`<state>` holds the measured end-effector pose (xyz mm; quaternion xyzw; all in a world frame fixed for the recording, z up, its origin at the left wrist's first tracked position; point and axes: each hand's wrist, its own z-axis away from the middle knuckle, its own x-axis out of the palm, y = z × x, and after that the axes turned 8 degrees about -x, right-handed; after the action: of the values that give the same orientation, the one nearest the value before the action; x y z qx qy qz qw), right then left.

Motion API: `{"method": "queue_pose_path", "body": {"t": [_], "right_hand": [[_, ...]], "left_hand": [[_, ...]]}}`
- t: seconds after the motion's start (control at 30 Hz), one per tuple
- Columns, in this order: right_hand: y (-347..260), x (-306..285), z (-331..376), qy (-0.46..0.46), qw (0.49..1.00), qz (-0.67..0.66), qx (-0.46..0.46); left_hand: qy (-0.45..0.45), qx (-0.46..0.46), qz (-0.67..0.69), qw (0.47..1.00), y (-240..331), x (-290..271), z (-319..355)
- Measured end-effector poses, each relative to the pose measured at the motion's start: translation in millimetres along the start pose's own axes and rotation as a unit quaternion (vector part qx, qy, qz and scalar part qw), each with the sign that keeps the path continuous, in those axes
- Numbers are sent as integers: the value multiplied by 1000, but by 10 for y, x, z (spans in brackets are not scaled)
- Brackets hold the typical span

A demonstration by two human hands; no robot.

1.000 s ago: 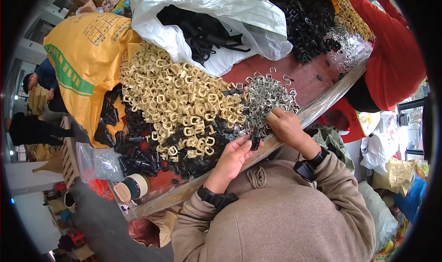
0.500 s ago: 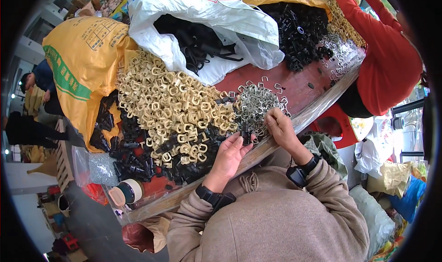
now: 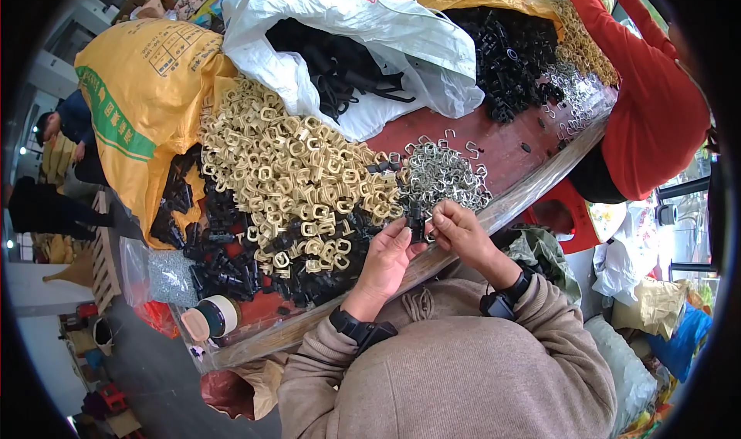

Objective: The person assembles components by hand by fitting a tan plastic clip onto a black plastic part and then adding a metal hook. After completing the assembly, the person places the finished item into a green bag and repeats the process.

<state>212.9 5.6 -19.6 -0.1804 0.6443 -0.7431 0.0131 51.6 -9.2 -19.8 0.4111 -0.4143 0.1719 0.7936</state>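
Note:
Between the thumb and fingers of my left hand (image 3: 384, 263) a small black plastic fitting (image 3: 417, 218) is held upright above the table's near edge. My right hand (image 3: 463, 234) is closed in a pinch right beside that fitting; what its fingertips hold is too small and covered to make out. Just beyond both hands lies a heap of U-shaped silver metal clips (image 3: 441, 175). Left of the clips spreads a large pile of cream plastic buckle-like rings (image 3: 293, 169), with more black plastic fittings (image 3: 228, 273) beneath and beside it.
A white sack (image 3: 347, 22) of black parts and a yellow sack (image 3: 147, 76) stand at the back. A round container (image 3: 219, 316) sits at the table's left corner near a bag of small clear pieces (image 3: 171, 277). A person in a red sleeve (image 3: 648, 92) works at right.
My right hand has moved left and slightly down, from over the clip heap to the black fitting. The left hand holds the fitting in nearly the same place.

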Motion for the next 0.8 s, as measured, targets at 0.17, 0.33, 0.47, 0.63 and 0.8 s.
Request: {"method": "queue_pose_path", "body": {"t": [0.17, 0.33, 0.47, 0.63, 0.8], "right_hand": [[-88, 19, 8, -40, 998, -33, 32], [-215, -34, -12, -101, 993, -7, 54], [-159, -34, 3, -75, 996, -9, 46], [-82, 2, 15, -14, 1000, -24, -7], [-76, 33, 24, 3, 984, 145, -107]], "left_hand": [[-8, -1, 6, 1000, 18, -22, -9], [-11, 0, 8, 1000, 23, -34, 0], [8, 13, 14, 1000, 24, -34, -6], [19, 34, 32, 999, 8, -25, 0], [-7, 54, 13, 998, -7, -3, 6]]}}
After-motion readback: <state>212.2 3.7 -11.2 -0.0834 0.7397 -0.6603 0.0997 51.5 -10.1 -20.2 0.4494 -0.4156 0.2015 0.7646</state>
